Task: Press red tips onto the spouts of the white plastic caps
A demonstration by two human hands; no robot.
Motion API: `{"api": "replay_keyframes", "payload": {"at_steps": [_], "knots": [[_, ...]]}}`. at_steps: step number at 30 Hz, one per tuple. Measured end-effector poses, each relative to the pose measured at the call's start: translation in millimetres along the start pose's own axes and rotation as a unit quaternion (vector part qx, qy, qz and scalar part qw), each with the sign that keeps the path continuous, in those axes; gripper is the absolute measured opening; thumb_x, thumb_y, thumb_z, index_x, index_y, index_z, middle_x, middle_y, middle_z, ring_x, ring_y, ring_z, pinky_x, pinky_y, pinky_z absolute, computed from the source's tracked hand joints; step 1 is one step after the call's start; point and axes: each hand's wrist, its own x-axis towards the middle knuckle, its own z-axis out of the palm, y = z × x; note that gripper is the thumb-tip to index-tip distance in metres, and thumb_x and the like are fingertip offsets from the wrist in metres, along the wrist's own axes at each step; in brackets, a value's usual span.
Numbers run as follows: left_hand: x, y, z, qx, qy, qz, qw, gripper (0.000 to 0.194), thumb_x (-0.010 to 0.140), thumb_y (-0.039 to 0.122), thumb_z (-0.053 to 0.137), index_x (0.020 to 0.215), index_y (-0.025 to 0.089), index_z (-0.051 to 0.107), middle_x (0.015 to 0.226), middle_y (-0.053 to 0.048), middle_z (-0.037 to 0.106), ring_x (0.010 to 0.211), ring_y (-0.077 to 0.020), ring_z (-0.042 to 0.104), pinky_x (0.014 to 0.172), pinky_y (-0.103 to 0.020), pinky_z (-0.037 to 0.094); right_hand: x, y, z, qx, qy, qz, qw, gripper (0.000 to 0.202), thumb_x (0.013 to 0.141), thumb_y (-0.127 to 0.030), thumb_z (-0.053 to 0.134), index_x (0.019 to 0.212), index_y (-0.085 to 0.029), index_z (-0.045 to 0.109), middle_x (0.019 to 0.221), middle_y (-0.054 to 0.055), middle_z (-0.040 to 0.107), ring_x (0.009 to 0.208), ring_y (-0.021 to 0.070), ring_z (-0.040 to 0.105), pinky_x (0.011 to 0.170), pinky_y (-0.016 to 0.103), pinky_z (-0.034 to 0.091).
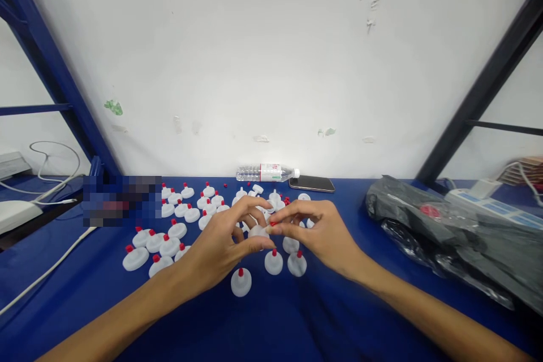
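Between the thumb and fingers of my left hand is a white nozzle lid, tilted with its spout toward the right. My right hand pinches a small red cap at the tip of that spout; the fingers partly hide it. Close below my hands stand white lids with red caps on, among them one lid at the front and another lid to its right. Behind my fingers lie bare white lids and a little pile of loose red caps, both partly covered by my hands.
Several red-capped lids spread over the left of the blue table. A plastic bottle lies by the wall beside a phone. Grey plastic bags and a power strip are at right. A white cable runs along the left.
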Motion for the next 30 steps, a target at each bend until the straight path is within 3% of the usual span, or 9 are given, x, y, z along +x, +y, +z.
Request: {"api": "replay_keyframes", "payload": {"at_steps": [4, 11, 14, 17, 19, 23, 27, 30], "knots": [[-0.6, -1.6, -1.3, 0.023, -0.009, 0.01, 1.0, 0.048, 0.086, 0.048, 0.077, 0.127, 0.034, 0.056, 0.098, 0.002, 0.063, 0.078, -0.0133, 0.062, 0.059, -0.021, 0.051, -1.4, -3.8, 0.0, -0.016, -0.017, -0.026, 0.999, 0.007, 0.087, -0.028, 0.08, 0.092, -0.031, 0.083, 0.085, -0.003, 0.079, 0.069, 0.0141, 0.068, 0.059, 0.026, 0.047], [-0.8, -2.5, -0.9, 0.038, -0.024, 0.016, 0.999, 0.053, 0.089, 0.054, 0.072, 0.133, 0.033, 0.051, 0.1, 0.001, 0.064, 0.078, -0.0145, 0.063, 0.06, -0.023, 0.05, -2.0, -10.7, 2.4, -0.04, -0.034, 0.011, 0.999, 0.004, 0.088, -0.03, 0.077, 0.091, -0.028, 0.08, 0.084, -0.003, 0.077, 0.059, 0.0113, 0.059, 0.055, 0.026, 0.046], [-2.4, 0.7, -2.5, 0.116, -0.016, 0.038, 0.992, 0.044, 0.103, 0.048, 0.051, 0.143, 0.033, 0.042, 0.11, -0.002, 0.064, 0.084, -0.0156, 0.063, 0.068, -0.027, 0.051, 5.4, -14.9, -12.8, -0.032, -0.031, 0.027, 0.999, 0.012, 0.087, -0.033, 0.078, 0.097, -0.025, 0.077, 0.086, -0.001, 0.077, 0.055, 0.0099, 0.055, 0.053, 0.024, 0.045], [-4.6, 4.3, -5.5, 0.206, 0.017, 0.066, 0.976, 0.038, 0.109, 0.039, 0.031, 0.145, 0.03, 0.039, 0.114, -0.004, 0.061, 0.084, -0.0156, 0.061, 0.074, -0.031, 0.05, 13.6, -22.2, -42.6, -0.104, -0.038, 0.042, 0.993, 0.012, 0.087, -0.035, 0.077, 0.094, -0.025, 0.076, 0.085, -0.001, 0.076, 0.055, 0.0107, 0.056, 0.052, 0.025, 0.044], [-5.3, 5.7, -7.2, 0.253, 0.03, 0.084, 0.963, 0.036, 0.109, 0.035, 0.029, 0.14, 0.027, 0.043, 0.111, -0.004, 0.06, 0.08, -0.0156, 0.06, 0.071, -0.031, 0.048, 16.6, -26.1, -63.9, -0.187, -0.057, 0.05, 0.98, 0.012, 0.087, -0.037, 0.076, 0.091, -0.026, 0.078, 0.081, 0.0, 0.075, 0.057, 0.0123, 0.059, 0.051, 0.025, 0.044], [-4.9, 6.1, -7.4, 0.298, 0.022, 0.125, 0.946, 0.032, 0.108, 0.03, 0.031, 0.134, 0.023, 0.047, 0.108, -0.006, 0.06, 0.084, -0.017, 0.059, 0.068, -0.03, 0.046, 15.9, -21.9, -90.4, -0.28, -0.169, 0.135, 0.935, 0.008, 0.082, -0.032, 0.075, 0.084, -0.027, 0.081, 0.074, 0.0, 0.076, 0.064, 0.0179, 0.068, 0.054, 0.026, 0.048], [-5.0, 3.3, -5.3, 0.308, 0.021, 0.143, 0.94, 0.031, 0.107, 0.027, 0.032, 0.135, 0.024, 0.047, 0.108, -0.005, 0.059, 0.079, -0.0161, 0.059, 0.068, -0.03, 0.047, 12.8, -5.7, -92.5, -0.363, -0.21, 0.196, 0.886, 0.017, 0.073, -0.014, 0.069, 0.07, -0.028, 0.079, 0.07, -0.001, 0.076, 0.061, 0.0191, 0.07, 0.051, 0.026, 0.046], [-5.3, 1.1, -4.7, 0.309, 0.013, 0.138, 0.941, 0.03, 0.107, 0.027, 0.033, 0.135, 0.026, 0.045, 0.114, -0.005, 0.058, 0.082, -0.0163, 0.06, 0.07, -0.032, 0.048, 9.7, 4.0, -88.1, -0.373, -0.227, 0.223, 0.871, 0.018, 0.068, -0.01, 0.071, 0.06, -0.026, 0.073, 0.063, -0.001, 0.073, 0.056, 0.0185, 0.068, 0.048, 0.026, 0.042]]}}
